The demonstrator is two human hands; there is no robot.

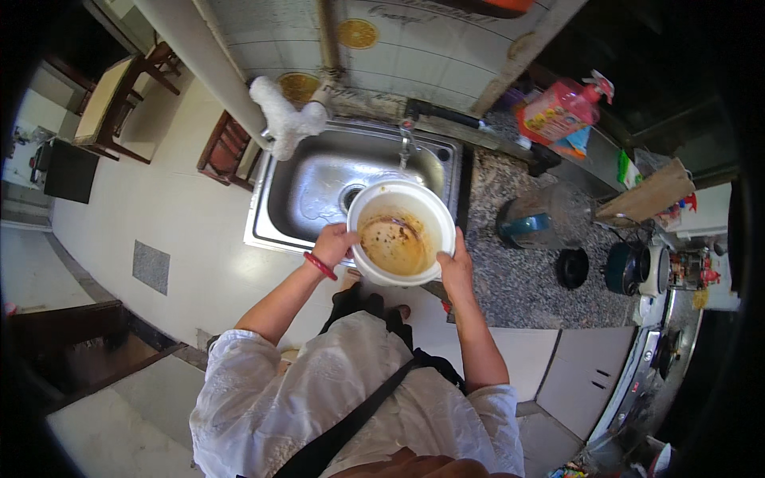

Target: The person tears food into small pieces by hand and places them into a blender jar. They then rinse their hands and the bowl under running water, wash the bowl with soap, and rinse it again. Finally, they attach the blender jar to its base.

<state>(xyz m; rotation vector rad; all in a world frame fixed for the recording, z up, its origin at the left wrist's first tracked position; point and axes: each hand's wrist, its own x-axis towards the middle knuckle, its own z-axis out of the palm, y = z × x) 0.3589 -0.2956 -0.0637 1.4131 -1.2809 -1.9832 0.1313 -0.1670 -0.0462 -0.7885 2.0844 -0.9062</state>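
Observation:
Both my hands hold a round white pot (pixel 401 233) by its rim, over the near edge of a stainless steel sink (pixel 299 179). Brown residue and dark specks mark the inside of the pot, with some yellowish liquid or staining at its bottom. My left hand (pixel 333 244) grips the pot's left side, and a red bangle is on that wrist. At the right side my right hand (pixel 456 263) has its thumb on the rim. Behind the pot, the faucet (pixel 406 140) points down into the sink. The drain (pixel 351 196) is partly hidden by the pot.
A clear plastic jug (pixel 547 215) lies or stands on the granite counter (pixel 502 287) at right, near a black lid (pixel 572 268). A pink pump bottle (pixel 559 110) sits on the ledge. A white-wrapped pipe (pixel 290 122) rises at the sink's back left corner.

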